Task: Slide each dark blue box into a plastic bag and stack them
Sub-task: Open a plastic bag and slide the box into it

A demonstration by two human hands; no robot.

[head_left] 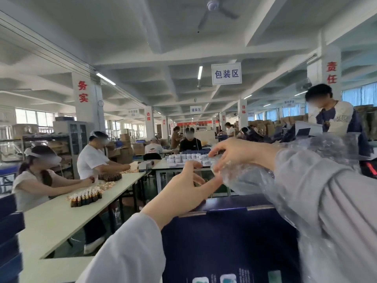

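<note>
At frame centre, the right hand (234,154) pinches the clear plastic bag (248,180) over the upright dark blue box (224,237), likely to open its mouth. The left hand (183,186) touches its edge; I cannot tell if it grips.

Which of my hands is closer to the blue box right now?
Left. The left hand sits right at the top edge of the box; the right hand is higher up, pinching the bag.
</note>
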